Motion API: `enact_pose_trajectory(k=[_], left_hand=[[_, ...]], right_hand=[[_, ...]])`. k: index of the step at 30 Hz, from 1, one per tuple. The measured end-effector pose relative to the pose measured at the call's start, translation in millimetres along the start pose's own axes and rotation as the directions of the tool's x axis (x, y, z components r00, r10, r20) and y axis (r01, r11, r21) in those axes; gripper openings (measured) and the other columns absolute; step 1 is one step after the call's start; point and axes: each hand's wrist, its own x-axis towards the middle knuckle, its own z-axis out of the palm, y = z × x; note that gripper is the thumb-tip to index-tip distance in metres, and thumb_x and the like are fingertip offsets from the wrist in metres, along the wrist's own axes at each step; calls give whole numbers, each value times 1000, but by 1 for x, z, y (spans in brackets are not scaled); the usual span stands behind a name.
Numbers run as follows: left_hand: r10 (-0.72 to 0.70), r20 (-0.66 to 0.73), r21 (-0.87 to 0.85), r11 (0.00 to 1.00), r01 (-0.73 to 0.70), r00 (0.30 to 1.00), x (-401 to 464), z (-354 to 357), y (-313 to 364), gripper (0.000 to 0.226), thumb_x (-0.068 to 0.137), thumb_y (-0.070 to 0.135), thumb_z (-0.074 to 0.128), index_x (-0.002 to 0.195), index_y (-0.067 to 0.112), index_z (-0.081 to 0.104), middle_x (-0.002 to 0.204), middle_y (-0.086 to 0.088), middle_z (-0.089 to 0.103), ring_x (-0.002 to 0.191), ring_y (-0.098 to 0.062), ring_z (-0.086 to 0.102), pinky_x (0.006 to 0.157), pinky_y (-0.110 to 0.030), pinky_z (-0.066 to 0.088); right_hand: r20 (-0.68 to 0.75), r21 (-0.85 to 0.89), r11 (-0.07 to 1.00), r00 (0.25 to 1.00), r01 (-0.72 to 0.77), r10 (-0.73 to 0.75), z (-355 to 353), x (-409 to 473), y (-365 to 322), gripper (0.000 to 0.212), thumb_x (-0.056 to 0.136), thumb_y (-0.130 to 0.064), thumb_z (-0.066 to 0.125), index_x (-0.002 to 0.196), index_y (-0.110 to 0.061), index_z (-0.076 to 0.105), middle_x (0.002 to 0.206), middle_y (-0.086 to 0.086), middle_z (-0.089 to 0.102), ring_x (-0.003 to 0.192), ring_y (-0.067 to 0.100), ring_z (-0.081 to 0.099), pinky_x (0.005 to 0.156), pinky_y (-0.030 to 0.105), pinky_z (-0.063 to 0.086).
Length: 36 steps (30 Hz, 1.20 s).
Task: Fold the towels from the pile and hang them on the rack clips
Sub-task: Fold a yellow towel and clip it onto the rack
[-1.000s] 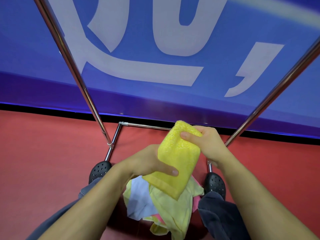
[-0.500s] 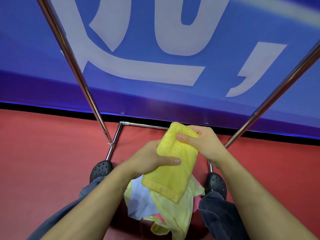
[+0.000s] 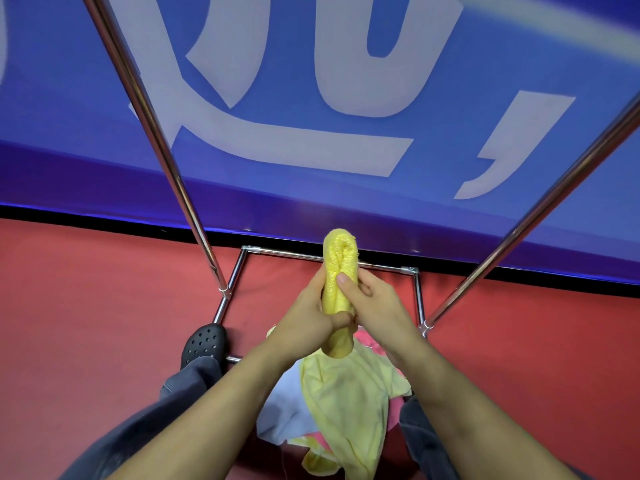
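Observation:
A bright yellow towel (image 3: 338,261), folded into a narrow thick bundle, stands upright between my two hands at the centre of the head view. My left hand (image 3: 308,313) grips its left side and lower part. My right hand (image 3: 372,303) presses its right side, thumb across the front. Below my arms lies the towel pile (image 3: 343,403) on the floor, with pale yellow, light blue and pink cloths. Two slanted chrome poles of the rack (image 3: 162,157) rise on either side. No clips are in view.
The rack's chrome base frame (image 3: 417,296) sits on the red floor (image 3: 86,306) around the pile. A blue banner with white lettering (image 3: 311,98) stands behind it. My black perforated shoe (image 3: 204,342) and grey trouser legs flank the pile.
The yellow towel has been folded narrower, from a flat slanted pad into a thick upright bundle. My hands have closed in on both its sides.

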Motion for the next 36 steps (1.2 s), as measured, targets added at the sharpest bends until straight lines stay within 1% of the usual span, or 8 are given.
enact_pose_trajectory(k=[5,12,15,18,22,25,31,36], left_hand=[[30,-51,-62,998,-33,998,-13,-2,20,21,105,26,54,124,22,63,101,10,75,90,-3,69,76,-17,50],[320,-420,382,911,-155,849,-33,-8,50,29,109,40,40,82,40,51,76,13,56,79,-16,59,66,-26,38],[436,-494,442,871,-215,752,-51,-17,95,25,110,33,39,95,33,59,87,10,65,80,-5,59,67,-20,37],[528,-566,472,837,-276,633,-69,-33,137,35,110,37,37,110,16,65,93,-1,72,88,-22,64,69,-27,36],[557,-663,457,830,-319,500,-88,-48,197,30,109,37,38,92,25,60,70,8,61,66,-16,55,61,-31,31],[599,-685,480,799,-362,416,-101,-66,242,31,109,37,37,104,24,65,80,10,64,76,-17,59,67,-35,40],[647,-711,538,752,-380,275,-108,-105,312,32,110,32,36,111,20,66,79,20,56,71,-6,49,61,-7,37],[654,-725,584,750,-312,216,-102,-136,347,36,111,32,34,109,15,65,77,13,51,75,-16,49,62,-27,25]], right_hand=[[-26,-149,986,997,73,-78,-1,-5,-8,33,98,-51,53,99,-22,69,90,6,76,84,27,73,76,47,59],[-123,-247,949,966,194,-229,21,-27,-61,34,103,-40,50,84,-14,62,73,4,67,69,24,61,70,45,52],[-189,-274,915,917,295,-352,31,-40,-105,31,103,-39,50,86,-15,60,75,5,67,74,27,63,71,49,52],[-245,-284,858,833,427,-496,42,-59,-161,22,105,-30,51,92,-16,62,76,-2,66,75,21,60,72,45,50],[-305,-289,801,742,525,-597,56,-78,-223,22,105,-28,48,119,-28,65,97,-15,70,90,10,63,77,31,47],[-318,-298,750,680,590,-661,68,-87,-272,26,106,-27,46,125,-31,63,98,-15,71,90,8,62,75,29,46],[-320,-366,664,582,652,-748,87,-82,-352,27,106,-24,42,124,-28,63,100,1,72,92,25,63,76,42,51],[-287,-464,606,537,646,-793,98,-63,-393,27,106,-25,40,122,-22,62,98,11,70,91,35,63,72,46,51]])
